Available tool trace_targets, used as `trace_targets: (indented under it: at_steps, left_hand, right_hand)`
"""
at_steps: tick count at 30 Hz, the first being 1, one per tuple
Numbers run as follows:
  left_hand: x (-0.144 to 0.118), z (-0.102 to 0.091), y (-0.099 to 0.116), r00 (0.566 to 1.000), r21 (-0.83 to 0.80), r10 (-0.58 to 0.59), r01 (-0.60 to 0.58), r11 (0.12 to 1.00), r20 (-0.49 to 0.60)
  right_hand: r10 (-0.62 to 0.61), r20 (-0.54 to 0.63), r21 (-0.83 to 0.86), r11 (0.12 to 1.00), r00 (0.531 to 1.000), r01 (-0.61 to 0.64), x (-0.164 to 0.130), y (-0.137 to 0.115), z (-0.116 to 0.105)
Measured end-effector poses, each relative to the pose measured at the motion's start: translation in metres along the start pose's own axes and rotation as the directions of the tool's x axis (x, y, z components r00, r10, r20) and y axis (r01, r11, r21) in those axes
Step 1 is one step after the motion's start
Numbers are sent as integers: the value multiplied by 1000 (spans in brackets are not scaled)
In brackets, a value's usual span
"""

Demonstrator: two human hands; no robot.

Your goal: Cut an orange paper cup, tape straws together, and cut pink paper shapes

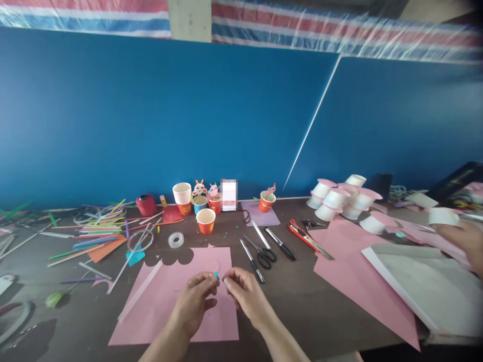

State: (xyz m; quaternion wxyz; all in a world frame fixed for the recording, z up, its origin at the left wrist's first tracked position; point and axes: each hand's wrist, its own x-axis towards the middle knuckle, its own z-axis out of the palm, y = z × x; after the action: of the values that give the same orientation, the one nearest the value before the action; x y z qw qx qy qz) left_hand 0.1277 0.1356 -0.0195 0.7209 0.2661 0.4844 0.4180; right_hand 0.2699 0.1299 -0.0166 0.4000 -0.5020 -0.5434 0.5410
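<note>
A dark brown table (302, 301) runs along the foot of a blue wall (151, 115). The landmark is the pink paper sheet (158, 306) lying flat at the table's near edge. To the right of it lies a larger pink sheet (358, 271), partly covered by a grey-white board (433, 286). Beyond that stands a cluster of upturned white cups (339, 196); another person's hand (468, 241) shows at the far right edge, beside one more white cup (443, 216). Left of the pink paper sheet is a scatter of coloured straws (94, 234). Behind the sheet stand an orange paper cup (206, 220) and a stack of cups (182, 197), with a tape roll (175, 240) near them. Just right of the sheet's far corner lie black scissors (264, 254), and farther right a red box cutter (304, 236).

Over the sheet, the left hand (196, 301) and the right hand (243, 289) meet, fingers curled and pinched. Between their fingertips sits a tiny teal piece (216, 275), held just above the sheet; the left thumb and forefinger clearly nip it, while the right fingertips close beside it on something too small to make out.
</note>
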Motion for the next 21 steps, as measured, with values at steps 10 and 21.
trace_targets:
  at_steps: [10, 21]
  left_hand:
    - [3, -1, -10, 1000, -81, -17, 19, 997, 17]
    - [3, -2, -5, 998, 71, 47, -50, 996, 38]
  right_hand:
    - [-46, -59, -36, 998, 997, 44, 6, 8, 8]
    - [-57, -64, -77, 996, 996, 52, 6, 4, 10]
